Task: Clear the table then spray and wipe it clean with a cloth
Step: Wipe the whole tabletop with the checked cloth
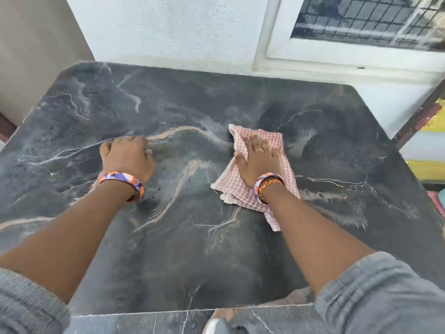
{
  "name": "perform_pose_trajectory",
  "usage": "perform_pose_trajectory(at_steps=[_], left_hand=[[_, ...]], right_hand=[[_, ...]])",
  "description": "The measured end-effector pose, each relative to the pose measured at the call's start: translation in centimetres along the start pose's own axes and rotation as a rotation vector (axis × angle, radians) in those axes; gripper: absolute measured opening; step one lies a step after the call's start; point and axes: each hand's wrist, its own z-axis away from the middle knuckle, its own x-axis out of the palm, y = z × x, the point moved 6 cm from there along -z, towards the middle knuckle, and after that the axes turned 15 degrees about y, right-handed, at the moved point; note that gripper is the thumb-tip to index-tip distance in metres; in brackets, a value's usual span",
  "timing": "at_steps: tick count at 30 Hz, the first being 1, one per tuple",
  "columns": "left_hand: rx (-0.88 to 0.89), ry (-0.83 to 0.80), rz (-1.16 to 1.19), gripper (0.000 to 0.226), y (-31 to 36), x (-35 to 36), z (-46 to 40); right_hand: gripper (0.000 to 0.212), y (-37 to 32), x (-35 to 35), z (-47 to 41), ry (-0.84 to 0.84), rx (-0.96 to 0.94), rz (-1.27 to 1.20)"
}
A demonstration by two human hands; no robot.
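Right hand: your right hand [258, 160] lies flat on the cloth [243, 189], fingers straight and spread, pointing to 12 o'clock, palm pressing down; nothing is clenched or pinched.
Cloth: a pink-and-white checked cloth, rumpled, lies on the tabletop just right of centre; one corner trails toward 5 o'clock under your wrist, another peaks at 11 o'clock beyond your fingertips.
Left hand: your left hand [126, 157] rests on the tabletop at about 9 o'clock from the cloth, well apart from it; the fingers are curled under into a loose fist that holds nothing, knuckles toward the far edge.
Wrists: each wrist carries a bangle [122, 183] patterned in orange, purple and white; the right also has a thin orange thread, and a slim ring shows on each hand.
Sleeves: grey sleeves [385, 297] are pushed up to your elbows at the lower corners.
Table: the table [168, 249] has a dark marble-look top with pale and pinkish veins.
Surroundings: a white wall [168, 27] stands at 12 o'clock, and a window [361, 18] with a grille at 1 o'clock.
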Motion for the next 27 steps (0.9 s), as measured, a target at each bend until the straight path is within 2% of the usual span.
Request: perform_pose_trajectory(at_steps=[3,6,9,11,14,17,21,24,27], left_hand=[[-0.037,0.012,0.002,0.032,-0.1,0.4,-0.4],[-0.046,0.016,0.023,0.035,1.1,0.8,-0.9],[-0.037,0.017,0.045,0.035,3.1,1.0,-2.0],[-0.021,0.007,0.049,0.037,4.3,1.1,-2.9],[0.011,-0.016,0.057,0.040,6.0,1.7,-4.2],[0.062,-0.038,0.041,0.037,7.5,2.5,-5.5],[0.084,-0.056,0.025,0.035,8.6,4.1,-7.8],[0.080,-0.057,0.057,0.034,8.9,5.6,-10.1],[0.075,-0.052,0.077,0.034,8.6,6.5,-11.7]], right_hand=[[0.052,-8.0,0.9,0.5,-0.006,-0.337,-0.093],[0.050,-12.2,1.5,3.2,-0.048,-0.640,-0.155],[0.050,-10.5,1.2,4.8,-0.123,-0.797,-0.188],[0.050,-7.7,0.7,4.9,-0.150,-0.805,-0.171],[0.054,-1.4,0.0,2.5,-0.129,-0.631,-0.090],[0.071,6.5,-0.8,-1.5,-0.071,-0.314,-0.010],[0.064,14.9,-1.5,-6.2,-0.033,0.139,0.071],[0.063,15.8,-1.3,-10.2,0.002,0.309,0.089],[0.059,13.5,-0.8,-14.0,0.028,0.313,0.067]])
